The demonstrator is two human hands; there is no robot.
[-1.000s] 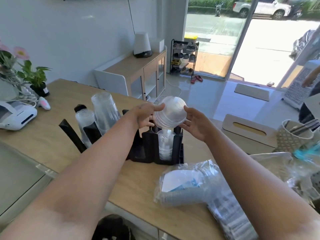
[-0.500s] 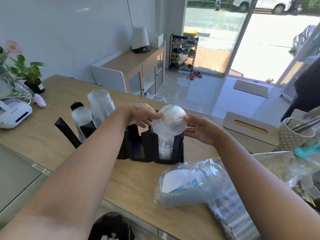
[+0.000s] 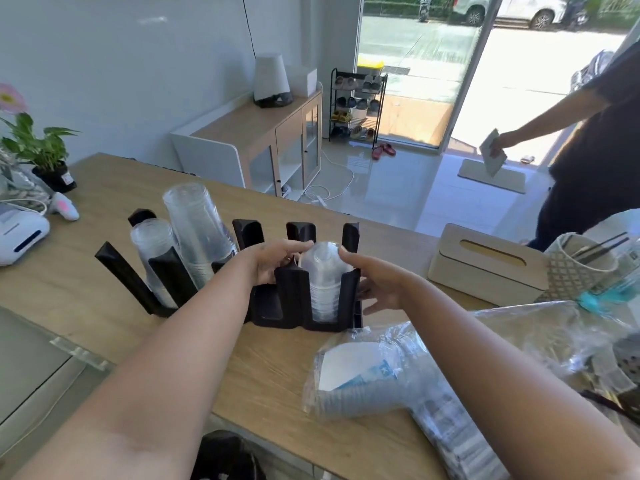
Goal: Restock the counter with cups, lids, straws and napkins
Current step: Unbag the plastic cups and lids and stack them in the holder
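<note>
**At the black organizer: lid stack going into the right-hand slot**

Far left in the organizer (image 3: pixel 294 303), two cup stacks (image 3: pixel 197 230) sit mouth-down and lean back, so cups pull off from the top. Left hand (image 3: pixel 273 261) pinches the crown of the lid stack (image 3: pixel 323 275) with its fingers curled over it, likely guiding it between the slot walls. Lid stack stands in the rightmost slot, long axis upright, domes up and rims down, so each lid lifts off singly. Right hand (image 3: pixel 377 282) is wide, with one fingertip on the dome. Its other fingers splay along the slot's outer wall, probably bracing the rack. The wall hides part of it, so lower contact is unclear. Near right on the surface (image 3: pixel 270 362), a plastic bag (image 3: pixel 381 375) lies on its side, seemingly more stock. Further right stand a napkin box (image 3: pixel 485 268) and a straw holder (image 3: pixel 581 268).
</note>
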